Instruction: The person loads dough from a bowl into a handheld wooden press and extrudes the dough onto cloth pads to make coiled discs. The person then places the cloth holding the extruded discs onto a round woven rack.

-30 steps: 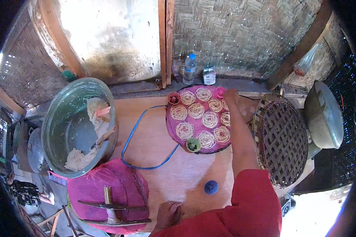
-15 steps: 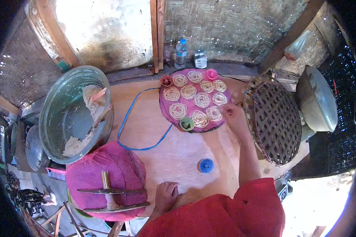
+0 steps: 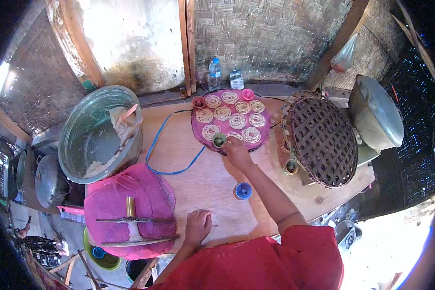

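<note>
My right hand [image 3: 238, 153] reaches over the front edge of a round pink cloth-covered tray [image 3: 196, 129]. Its bent fingers close on the right side of a small green cup [image 3: 219, 140], partly hiding a noodle nest [image 3: 235, 137] behind them. Several pale noodle nests lie spread over the tray, such as one near its middle [image 3: 237, 121]. A red cup [image 3: 198, 102] and a pink cup [image 3: 248, 94] stand along the tray's far side. My left hand [image 3: 197, 227] rests on the wooden table, fingers loosely bent and holding nothing. A blue cup [image 3: 243, 191] stands between my arms.
At left are a large green basin [image 3: 67, 145] with dough and a pink cloth [image 3: 154, 188] under a wooden press-like tool [image 3: 133, 229]. A blue cord [image 3: 152, 150] curves across the table [image 3: 198, 186]. A woven basket [image 3: 324, 140] and metal pot [image 3: 377, 113] stand right.
My right hand has moved left, from beside the nest at the tray's front right to the green cup. The camera view has shifted slightly. My left hand stays resting on the table.
</note>
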`<state>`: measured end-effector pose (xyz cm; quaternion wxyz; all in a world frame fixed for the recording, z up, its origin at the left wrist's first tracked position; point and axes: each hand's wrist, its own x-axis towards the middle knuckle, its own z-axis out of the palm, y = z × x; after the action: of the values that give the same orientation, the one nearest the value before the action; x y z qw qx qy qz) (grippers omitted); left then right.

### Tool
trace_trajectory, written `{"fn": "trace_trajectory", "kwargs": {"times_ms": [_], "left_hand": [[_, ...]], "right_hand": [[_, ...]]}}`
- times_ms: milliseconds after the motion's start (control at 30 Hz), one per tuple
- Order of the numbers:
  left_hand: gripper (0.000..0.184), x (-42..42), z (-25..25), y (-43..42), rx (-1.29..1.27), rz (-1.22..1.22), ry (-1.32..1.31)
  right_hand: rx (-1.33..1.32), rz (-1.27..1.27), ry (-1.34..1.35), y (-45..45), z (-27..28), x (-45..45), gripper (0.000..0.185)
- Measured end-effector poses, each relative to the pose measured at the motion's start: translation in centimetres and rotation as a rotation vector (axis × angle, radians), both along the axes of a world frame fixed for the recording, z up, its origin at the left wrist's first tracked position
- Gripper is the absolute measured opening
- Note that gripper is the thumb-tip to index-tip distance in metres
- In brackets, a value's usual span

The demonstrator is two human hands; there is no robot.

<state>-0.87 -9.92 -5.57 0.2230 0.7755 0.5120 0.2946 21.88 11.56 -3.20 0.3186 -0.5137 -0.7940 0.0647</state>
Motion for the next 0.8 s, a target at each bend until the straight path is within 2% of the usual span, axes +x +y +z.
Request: {"fn": "trace_trajectory", "kwargs": {"times_ms": [133, 200, 233, 300, 400, 467, 600, 667, 800], "left_hand": [[0.013, 0.3, 0.3, 0.0, -0.004, 0.013, -0.008], [0.013, 0.1, 0.1, 0.0, 0.002, 0.015, -0.009], [0.013, 0.1, -0.2, 0.0, 0.003, 0.013, -0.018], [0.013, 0.1, -0.3, 0.0, 0.001, 0.014, -0.027], [0.014, 0.0, 0.0, 0.2, -0.031, 0.001, -0.02], [0.013, 0.0, -0.3, 0.1, 0.008, 0.007, -0.036], [0.013, 0.1, 0.5, 0.1, 0.009, 0.008, -0.036], [0.013, 0.0, -0.1, 0.1, 0.0, -0.006, -0.042], [0.013, 0.0, -0.1, 0.1, -0.018, 0.002, 0.008]], "right_hand": [[-0.087, 0.03, -0.094, 0.0, 1.1, 0.0, 0.018], [0.044, 0.084, 0.029, -0.3, 1.6, -0.1, 0.017], [0.048, 0.087, 0.029, -0.4, 1.6, 0.2, 0.017], [0.268, 0.01, 0.009, -1.0, 1.6, 1.9, 0.014], [0.206, -0.088, -0.035, -2.5, 3.0, 6.4, 0.013], [-0.095, -0.25, -0.061, -2.9, 2.0, 9.3, 0.029], [0.099, -0.108, -0.257, -4.6, 0.8, 10.5, 0.029], [0.148, -0.111, -0.147, -4.4, -0.6, 10.1, 0.014], [0.062, -0.126, -0.091, -3.8, -2.6, 10.1, 0.015]]}}
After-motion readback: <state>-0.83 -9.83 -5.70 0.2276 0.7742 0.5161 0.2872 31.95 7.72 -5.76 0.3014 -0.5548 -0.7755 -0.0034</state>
